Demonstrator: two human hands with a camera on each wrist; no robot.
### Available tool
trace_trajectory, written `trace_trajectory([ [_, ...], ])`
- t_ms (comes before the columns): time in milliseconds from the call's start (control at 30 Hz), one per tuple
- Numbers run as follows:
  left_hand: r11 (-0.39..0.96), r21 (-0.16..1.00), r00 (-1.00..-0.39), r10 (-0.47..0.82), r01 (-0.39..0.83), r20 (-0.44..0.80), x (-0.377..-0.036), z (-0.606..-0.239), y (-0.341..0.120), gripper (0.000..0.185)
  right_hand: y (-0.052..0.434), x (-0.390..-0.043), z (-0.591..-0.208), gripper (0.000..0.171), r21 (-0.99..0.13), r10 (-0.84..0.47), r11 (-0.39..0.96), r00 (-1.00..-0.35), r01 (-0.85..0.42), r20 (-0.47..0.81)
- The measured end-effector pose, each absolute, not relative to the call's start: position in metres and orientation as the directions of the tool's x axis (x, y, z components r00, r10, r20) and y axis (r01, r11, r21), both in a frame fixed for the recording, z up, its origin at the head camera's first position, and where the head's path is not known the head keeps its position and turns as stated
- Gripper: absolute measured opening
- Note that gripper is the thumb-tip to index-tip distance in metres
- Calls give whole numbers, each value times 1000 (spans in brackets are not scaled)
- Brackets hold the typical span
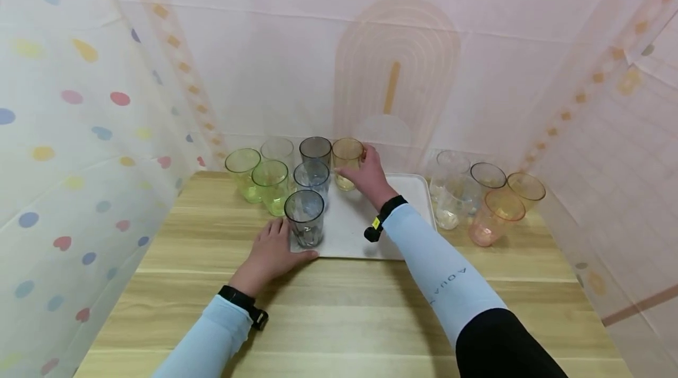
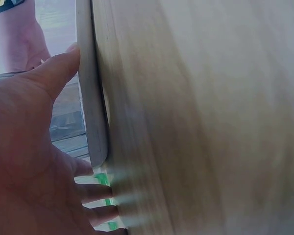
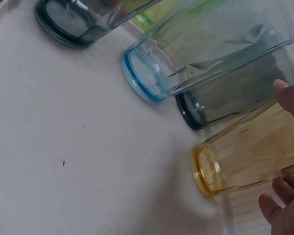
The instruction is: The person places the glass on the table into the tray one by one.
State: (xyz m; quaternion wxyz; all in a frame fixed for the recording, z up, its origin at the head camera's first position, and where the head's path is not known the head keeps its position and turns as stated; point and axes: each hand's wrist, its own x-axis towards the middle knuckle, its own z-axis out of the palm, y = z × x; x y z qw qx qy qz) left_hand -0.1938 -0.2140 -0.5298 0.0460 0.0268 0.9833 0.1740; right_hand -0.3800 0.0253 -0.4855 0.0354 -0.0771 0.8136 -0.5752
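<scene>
Right hand (image 1: 371,178): the grip is wrapped round the amber cup (image 1: 346,161), thumb on one side and fingers on the other, as seen in the right wrist view.
Amber cup: stood upright at the far edge of the white tray (image 1: 408,201), base down, long axis vertical, mouth up; nothing can be seen inside it.
Left hand (image 1: 272,251): laid flat with straight fingers at the near left corner of the tray, thumb pressed to its edge; nothing is grasped.
On the tray: a dark grey cup (image 1: 304,217) at the near corner, a blue cup (image 1: 312,181) behind it, another grey cup (image 1: 315,153) beside the amber one; all are seen empty.
Left of the tray: two green cups (image 1: 270,186) and a clear cup (image 1: 278,152).
Right of the tray: clear, grey, pink and amber cups (image 1: 489,201) grouped together.
Surface: a pale wooden bench (image 1: 339,319).
Room: enclosed by patterned fabric walls (image 1: 79,101).
</scene>
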Motion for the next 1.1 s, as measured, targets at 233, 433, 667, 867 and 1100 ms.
trace_trajectory([
  [233,934,353,-994,82,53,-68,-198,-529,-210,127,54,-354,-488,101,-916,-115,388,-992,-100,60],
  [433,937,344,-994,84,52,-77,-201,-530,-217,132,86,-310,-490,94,-902,-165,401,-981,-161,102],
  [667,940,338,-996,68,43,-62,-206,-531,-229,134,137,-263,-484,77,-888,-197,399,-967,-228,160],
  [867,940,339,-994,61,29,-86,-205,-529,-229,132,196,-223,-490,39,-838,-83,464,-956,-288,282],
  [1100,932,360,-995,64,33,-76,-204,-529,-229,131,258,-193,-495,20,-806,262,535,-858,-253,443],
])
